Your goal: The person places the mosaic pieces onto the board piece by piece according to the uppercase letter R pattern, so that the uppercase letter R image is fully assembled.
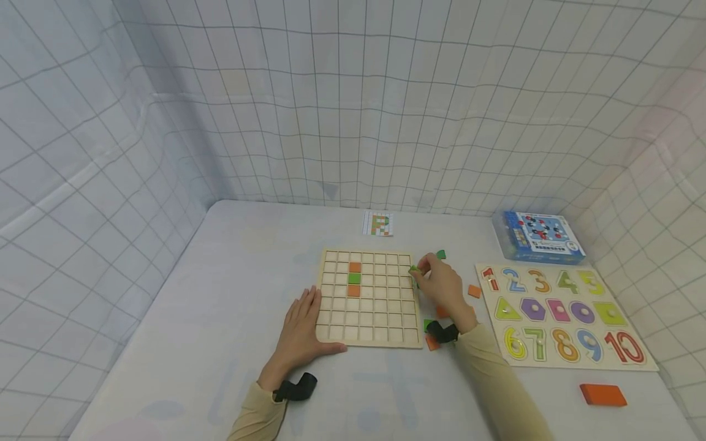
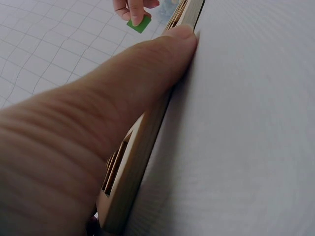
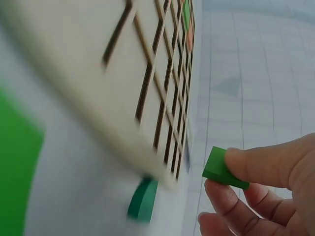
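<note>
A wooden grid board point(image 1: 380, 318) lies on the table, with two orange square tiles point(image 1: 355, 267) and a green square tile point(image 1: 354, 278) between them in one column. My left hand point(image 1: 300, 327) rests on the board's lower left corner, fingers straight along the left edge and thumb point(image 2: 147, 59) along the near edge. Near the board's right edge, my right hand point(image 1: 441, 285) pinches a green square tile point(image 3: 219, 167) between thumb and fingers, above the surface. A darker green piece with a curved side point(image 3: 143, 199) lies beyond the board's far right corner.
Loose orange point(image 1: 474, 291) and green tiles lie right of the board, some under my right wrist. A pattern card point(image 1: 378, 224) lies behind it. To the right are a number-and-shape puzzle board point(image 1: 568, 318), a blue box point(image 1: 543, 239) and an orange block point(image 1: 603, 395).
</note>
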